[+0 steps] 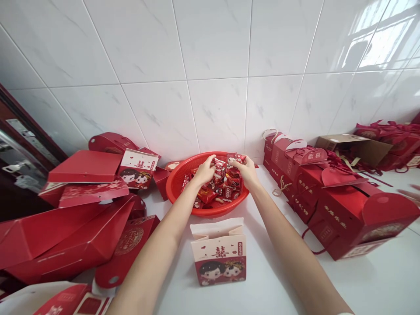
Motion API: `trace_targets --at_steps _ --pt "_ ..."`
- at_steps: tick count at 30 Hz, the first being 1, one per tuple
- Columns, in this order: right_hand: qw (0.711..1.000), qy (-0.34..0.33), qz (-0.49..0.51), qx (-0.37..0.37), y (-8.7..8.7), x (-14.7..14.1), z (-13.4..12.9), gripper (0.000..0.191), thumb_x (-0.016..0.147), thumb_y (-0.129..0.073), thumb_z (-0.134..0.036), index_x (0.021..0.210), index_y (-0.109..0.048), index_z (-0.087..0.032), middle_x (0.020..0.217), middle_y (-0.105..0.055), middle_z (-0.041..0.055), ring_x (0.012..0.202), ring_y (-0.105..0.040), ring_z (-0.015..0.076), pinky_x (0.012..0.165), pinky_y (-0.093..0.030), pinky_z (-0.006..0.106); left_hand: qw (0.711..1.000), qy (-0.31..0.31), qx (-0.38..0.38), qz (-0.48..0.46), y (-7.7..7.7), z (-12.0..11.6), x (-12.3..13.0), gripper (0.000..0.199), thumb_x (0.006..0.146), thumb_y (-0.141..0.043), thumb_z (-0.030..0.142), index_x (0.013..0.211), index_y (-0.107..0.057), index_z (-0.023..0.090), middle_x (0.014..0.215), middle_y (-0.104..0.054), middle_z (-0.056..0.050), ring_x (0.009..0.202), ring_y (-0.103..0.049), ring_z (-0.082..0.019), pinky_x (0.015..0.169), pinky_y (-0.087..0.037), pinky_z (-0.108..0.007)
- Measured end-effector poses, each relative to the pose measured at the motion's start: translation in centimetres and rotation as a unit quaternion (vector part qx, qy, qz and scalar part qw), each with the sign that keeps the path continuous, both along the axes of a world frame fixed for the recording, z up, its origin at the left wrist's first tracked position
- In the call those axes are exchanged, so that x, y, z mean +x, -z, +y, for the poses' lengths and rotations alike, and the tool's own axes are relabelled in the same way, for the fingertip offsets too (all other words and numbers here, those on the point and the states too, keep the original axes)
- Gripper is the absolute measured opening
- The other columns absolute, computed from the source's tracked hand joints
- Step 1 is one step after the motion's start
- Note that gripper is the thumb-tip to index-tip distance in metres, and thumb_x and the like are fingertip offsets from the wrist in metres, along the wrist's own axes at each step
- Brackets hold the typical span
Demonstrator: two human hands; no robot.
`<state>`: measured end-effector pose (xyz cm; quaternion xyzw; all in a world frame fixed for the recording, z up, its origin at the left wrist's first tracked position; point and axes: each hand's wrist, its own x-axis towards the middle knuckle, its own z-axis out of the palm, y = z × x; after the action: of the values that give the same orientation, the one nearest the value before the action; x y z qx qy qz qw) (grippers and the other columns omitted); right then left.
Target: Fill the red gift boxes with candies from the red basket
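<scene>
Both hands reach over a red plastic basket that holds several wrapped candies. My left hand is over its back left part, fingers closed on a small red candy packet. At the basket's back right, my right hand pinches a red and white candy packet. In front of the basket stands a white and red paper bag with its top open and two cartoon figures on its front. What is inside the bag cannot be seen.
Red boxes and cartons are piled on the left. A row of closed red boxes stands on the right, with a brown cardboard box behind. A tiled wall rises behind the basket. Part of another hand shows at the right edge.
</scene>
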<state>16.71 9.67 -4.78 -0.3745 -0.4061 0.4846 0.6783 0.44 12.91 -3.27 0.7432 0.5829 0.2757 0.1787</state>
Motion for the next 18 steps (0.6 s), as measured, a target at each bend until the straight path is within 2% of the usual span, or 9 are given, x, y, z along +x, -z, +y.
trace_targets --at_steps 2,4,7,9,11,15,18 --pt "1.0 0.001 -0.002 -0.002 0.0 0.0 0.0 0.04 0.056 -0.085 -0.035 0.082 -0.058 -0.022 0.075 -0.067 -0.0025 0.07 -0.065 0.0179 0.066 -0.055 0.032 1.0 -0.006 -0.012 0.016 0.0 0.0 -0.1 0.061 0.092 -0.046 0.016 0.153 -0.042 0.019 0.148 -0.058 -0.011 0.134 -0.056 -0.026 0.112 -0.043 -0.037" --pt "1.0 0.001 -0.003 -0.003 -0.1 0.0 -0.1 0.039 0.056 -0.085 -0.034 0.082 -0.058 -0.022 0.074 -0.066 -0.0027 0.069 -0.064 0.0174 0.065 -0.055 0.032 0.999 0.005 -0.026 0.036 0.0 -0.1 -0.2 0.054 0.09 -0.048 0.015 0.144 -0.054 0.016 0.143 -0.062 -0.013 0.13 -0.059 -0.027 0.111 -0.045 -0.037" --pt "1.0 0.004 -0.004 -0.001 -0.1 0.0 0.0 0.039 0.055 -0.084 -0.034 0.08 -0.057 -0.022 0.075 -0.067 -0.0029 0.07 -0.064 0.0171 0.066 -0.055 0.031 0.992 0.064 -0.084 0.075 0.3 -0.3 0.0 0.039 0.082 -0.049 0.007 0.108 -0.077 0.016 0.107 -0.079 -0.009 0.105 -0.073 -0.024 0.096 -0.054 -0.031" --pt "1.0 0.006 -0.005 0.001 -0.1 0.0 0.0 0.038 0.056 -0.084 -0.034 0.08 -0.057 -0.022 0.075 -0.067 -0.0031 0.071 -0.065 0.0171 0.067 -0.055 0.031 0.98 0.113 -0.126 0.1 0.7 -0.5 0.2 0.037 0.074 -0.051 0.002 0.089 -0.08 0.02 0.089 -0.081 -0.003 0.091 -0.076 -0.022 0.087 -0.057 -0.027" --pt "1.0 0.009 -0.008 0.002 0.0 0.0 0.1 0.037 0.056 -0.084 -0.034 0.08 -0.058 -0.022 0.074 -0.067 -0.0032 0.071 -0.065 0.0172 0.067 -0.054 0.031 0.974 0.14 -0.136 0.118 1.1 -0.5 0.4 0.042 0.069 -0.053 -0.001 0.09 -0.08 0.023 0.098 -0.081 -0.001 0.099 -0.075 -0.021 0.091 -0.055 -0.025" --pt "1.0 0.011 -0.013 0.005 0.2 0.0 0.2 0.037 0.056 -0.083 -0.034 0.081 -0.059 -0.022 0.075 -0.067 -0.0027 0.071 -0.065 0.018 0.068 -0.054 0.031 0.978 0.125 -0.088 0.144 1.3 0.1 0.3 0.064 0.068 -0.057 0.001 0.125 -0.071 0.027 0.143 -0.063 -0.003 0.135 -0.056 -0.024 0.112 -0.042 -0.029" --pt "1.0 0.01 -0.014 0.007 0.3 0.1 0.3 0.038 0.056 -0.084 -0.035 0.081 -0.058 -0.022 0.077 -0.068 -0.0023 0.072 -0.066 0.0185 0.069 -0.054 0.032 0.977 0.099 -0.07 0.177 1.4 0.5 0.0 0.071 0.071 -0.058 0.003 0.139 -0.061 0.024 0.152 -0.054 -0.008 0.141 -0.05 -0.026 0.115 -0.038 -0.031"
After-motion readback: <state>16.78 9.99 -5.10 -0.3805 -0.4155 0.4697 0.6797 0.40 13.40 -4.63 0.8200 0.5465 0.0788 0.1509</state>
